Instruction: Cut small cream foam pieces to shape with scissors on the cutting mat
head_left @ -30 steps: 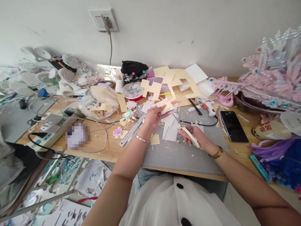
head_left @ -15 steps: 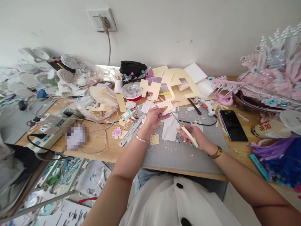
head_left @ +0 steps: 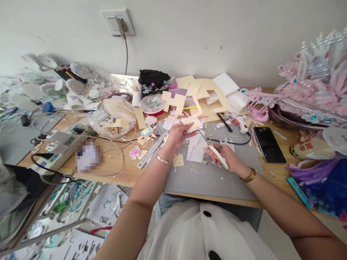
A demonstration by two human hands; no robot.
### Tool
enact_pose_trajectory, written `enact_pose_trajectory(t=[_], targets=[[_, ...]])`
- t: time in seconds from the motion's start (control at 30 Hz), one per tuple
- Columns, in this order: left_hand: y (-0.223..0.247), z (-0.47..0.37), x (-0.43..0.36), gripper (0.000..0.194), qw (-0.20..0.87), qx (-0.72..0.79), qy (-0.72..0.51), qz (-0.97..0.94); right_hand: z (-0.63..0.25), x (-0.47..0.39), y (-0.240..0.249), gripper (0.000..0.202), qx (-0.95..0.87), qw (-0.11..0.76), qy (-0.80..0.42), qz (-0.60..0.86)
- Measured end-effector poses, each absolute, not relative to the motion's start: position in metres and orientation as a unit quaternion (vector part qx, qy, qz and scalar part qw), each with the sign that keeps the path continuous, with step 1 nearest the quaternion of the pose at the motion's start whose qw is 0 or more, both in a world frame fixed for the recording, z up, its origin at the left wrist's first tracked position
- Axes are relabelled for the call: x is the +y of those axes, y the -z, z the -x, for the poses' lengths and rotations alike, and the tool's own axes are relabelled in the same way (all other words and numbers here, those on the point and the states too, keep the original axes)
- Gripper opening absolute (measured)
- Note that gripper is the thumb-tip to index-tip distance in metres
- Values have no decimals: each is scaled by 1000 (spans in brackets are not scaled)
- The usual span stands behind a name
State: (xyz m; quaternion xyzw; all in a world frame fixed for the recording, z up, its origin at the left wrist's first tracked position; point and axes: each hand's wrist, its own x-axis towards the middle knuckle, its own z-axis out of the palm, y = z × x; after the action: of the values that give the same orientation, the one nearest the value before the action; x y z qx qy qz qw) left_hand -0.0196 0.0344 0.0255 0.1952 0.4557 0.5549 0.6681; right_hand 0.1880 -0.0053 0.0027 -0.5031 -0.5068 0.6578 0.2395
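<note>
My left hand point(head_left: 177, 135) pinches a small cream patterned card point(head_left: 193, 124) with white edges above the grey cutting mat point(head_left: 211, 182). Around the handles of a pair of white-handled scissors point(head_left: 219, 156) my right hand point(head_left: 223, 155) is closed; the blades point up and left and meet the card's right edge. Beneath the hands lie white paper pieces point(head_left: 195, 148). A cream square with drawn lines point(head_left: 178, 160) rests on the mat by my left wrist. A steel ruler point(head_left: 151, 151) lies left of that arm, near a small pink-and-white cutout point(head_left: 135, 152).
Cut cream card sheets point(head_left: 208, 94) are heaped at the back. To the right are a glue gun point(head_left: 241, 123), a phone point(head_left: 269, 144), a drink cup point(head_left: 306, 147) and pink crowns point(head_left: 309, 86). A power strip point(head_left: 61, 150) with loose cables occupies the left side.
Almost nothing differs. Both hands keep their place, with the card and scissors still held; only a very slight shift of the view shows.
</note>
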Motion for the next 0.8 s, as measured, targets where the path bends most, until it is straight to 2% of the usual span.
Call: enact_pose_trajectory(t=[0.57,0.8], targets=[[-23,23,37,7,657,443,-583,-180,-191,-8,-14,45,-553,215,-652,472],[-21,21,36,10,664,450,-562,-200,-187,-6,-5,46,-532,215,-643,507]])
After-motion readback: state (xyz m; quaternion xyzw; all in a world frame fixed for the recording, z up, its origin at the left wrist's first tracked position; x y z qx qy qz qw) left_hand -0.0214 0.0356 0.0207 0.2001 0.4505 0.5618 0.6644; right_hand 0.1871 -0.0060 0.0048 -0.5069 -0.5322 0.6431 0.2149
